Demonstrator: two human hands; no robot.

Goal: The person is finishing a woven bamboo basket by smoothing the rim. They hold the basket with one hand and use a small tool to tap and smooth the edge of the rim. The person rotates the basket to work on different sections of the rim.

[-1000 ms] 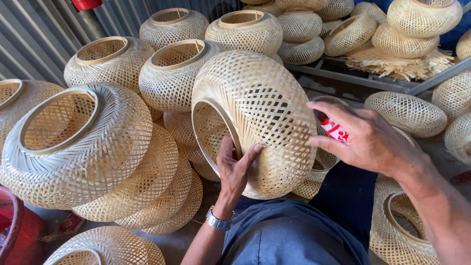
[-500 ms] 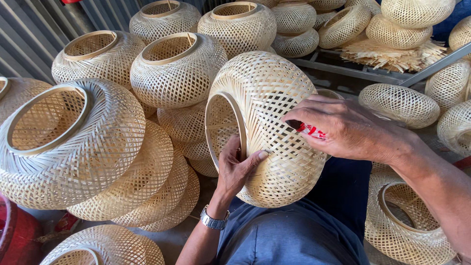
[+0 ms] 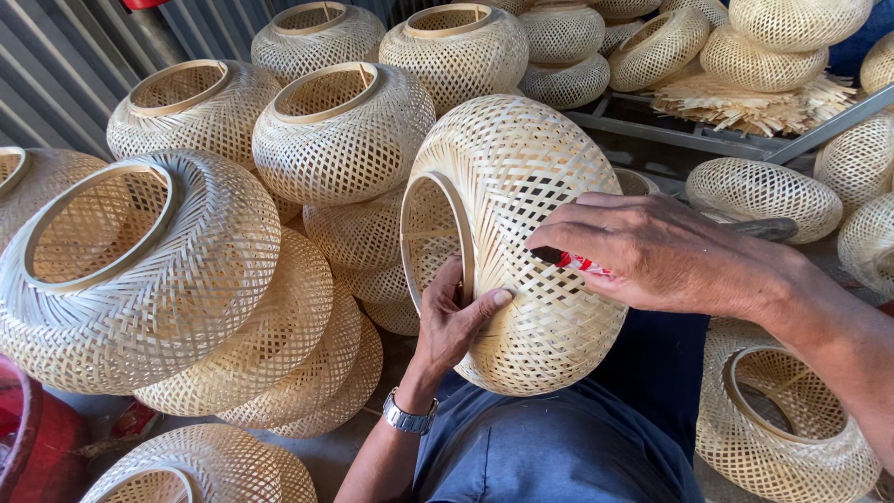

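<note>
A round woven bamboo lampshade (image 3: 521, 177) rests on my lap, tilted so its ringed opening faces left. My left hand (image 3: 452, 321) grips the lower edge of that opening, fingers inside and thumb on the outer weave; a metal watch sits on the wrist. My right hand (image 3: 652, 251) lies across the shade's right side, holding a small red and black tool (image 3: 575, 262) with its tip pressed against the weave.
Several similar woven shades are stacked on the left (image 3: 140, 279) and behind (image 3: 340, 130). More lie on a metal rack (image 3: 708, 130) at the back right, with a bundle of bamboo strips (image 3: 745, 98). Another shade (image 3: 792, 419) sits by my right knee. A red container (image 3: 28, 447) stands bottom left.
My right hand has come down from above the shade onto its right side, bringing the red tool against the weave. The shade has tilted slightly; my left hand keeps its grip on the rim.
</note>
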